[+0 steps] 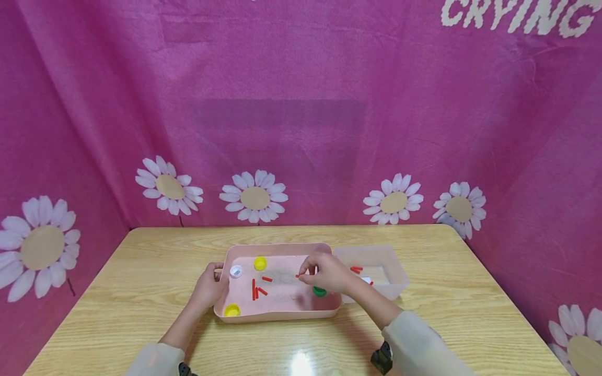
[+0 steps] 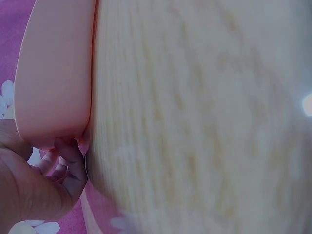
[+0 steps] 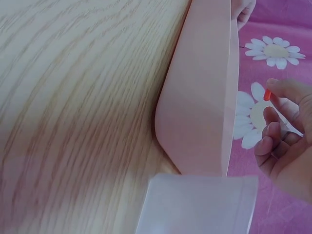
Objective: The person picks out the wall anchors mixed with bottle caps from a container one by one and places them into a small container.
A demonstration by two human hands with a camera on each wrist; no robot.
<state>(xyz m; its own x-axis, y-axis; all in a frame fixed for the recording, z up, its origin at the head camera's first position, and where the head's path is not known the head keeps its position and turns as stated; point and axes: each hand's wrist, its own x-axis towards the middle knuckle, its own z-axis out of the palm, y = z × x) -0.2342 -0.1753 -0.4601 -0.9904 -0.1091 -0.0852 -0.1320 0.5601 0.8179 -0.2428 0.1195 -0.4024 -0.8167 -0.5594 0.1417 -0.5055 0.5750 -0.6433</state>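
Observation:
A shallow pink tray (image 1: 277, 315) sits on the table, and my left hand (image 1: 210, 286) grips its left end. In the left wrist view, the fingers (image 2: 70, 153) curl at the end of the tray wall (image 2: 56, 73). Above the right part of the tray, my right hand (image 1: 327, 271) pinches a small red stick (image 3: 267, 94) between thumb and forefinger. Several red sticks (image 1: 254, 290) lie on the tray floor, left of the middle. A green cap (image 1: 320, 292) is partly hidden under the right hand.
Inside the tray are also a white cap (image 1: 236, 271), a yellow cap (image 1: 260, 263) at the back and another yellow cap (image 1: 232, 310) in the front left corner. A translucent bin (image 1: 397, 277) with several red sticks (image 1: 356, 269) stands against the tray's right side.

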